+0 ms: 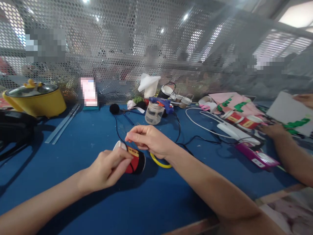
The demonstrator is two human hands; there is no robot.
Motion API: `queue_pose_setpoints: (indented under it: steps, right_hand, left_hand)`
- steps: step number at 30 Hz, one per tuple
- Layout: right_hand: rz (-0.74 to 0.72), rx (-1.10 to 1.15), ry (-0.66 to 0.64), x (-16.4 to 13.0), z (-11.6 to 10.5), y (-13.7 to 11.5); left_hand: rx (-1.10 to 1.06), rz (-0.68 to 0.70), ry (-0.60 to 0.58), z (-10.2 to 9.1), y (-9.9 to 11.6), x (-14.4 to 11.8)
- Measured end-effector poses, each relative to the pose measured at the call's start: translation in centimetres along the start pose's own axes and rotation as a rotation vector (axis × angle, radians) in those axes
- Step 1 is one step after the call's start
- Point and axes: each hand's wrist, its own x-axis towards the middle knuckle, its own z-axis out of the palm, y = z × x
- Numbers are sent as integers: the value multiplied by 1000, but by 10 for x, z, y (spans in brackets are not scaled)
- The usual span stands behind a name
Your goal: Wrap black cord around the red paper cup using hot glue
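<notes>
A white paper cup (138,162) lies tilted on its side, wrapped in bands of red, black and yellow. My left hand (104,169) is closed on it from the left, thumb and fingers against the red band. Just above, my right hand (150,140) is pinched beside the cup's white rim, on a thin black yarn (116,129). That yarn runs back to a black yarn ball (114,108). Under my right wrist a yellow ring (160,162) rests on the table, partly hidden. My fingertips cover part of the cup.
A clear jar (154,114) stands ahead, with a blue glue gun (162,103) on it. Glue sticks (65,124) and a yellow pot (36,101) are left. Cables, a white power strip (238,133) and a purple box (256,156) lie right, near another person's arm (290,153).
</notes>
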Motion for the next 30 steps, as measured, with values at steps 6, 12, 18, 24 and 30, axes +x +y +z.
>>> queue_pose_setpoints:
  steps: [6, 12, 18, 24, 30]
  right_hand:
    - [-64, -21, 103, -1, -8, -5]
    - [94, -381, -50, 3, -9, 1]
    - [70, -103, -52, 7, -4, 12]
    - [-5, 133, 23, 7, -11, 5]
    - [-171, 111, 136, 5, -17, -4]
  left_hand:
    - [-162, -366, 149, 2, -5, 4]
    - [-107, -85, 51, 2, -2, 1]
    - [-52, 69, -62, 3, -1, 0]
    - [-149, -322, 34, 2, -5, 4]
    - [-377, -608, 141, 3, -12, 9]
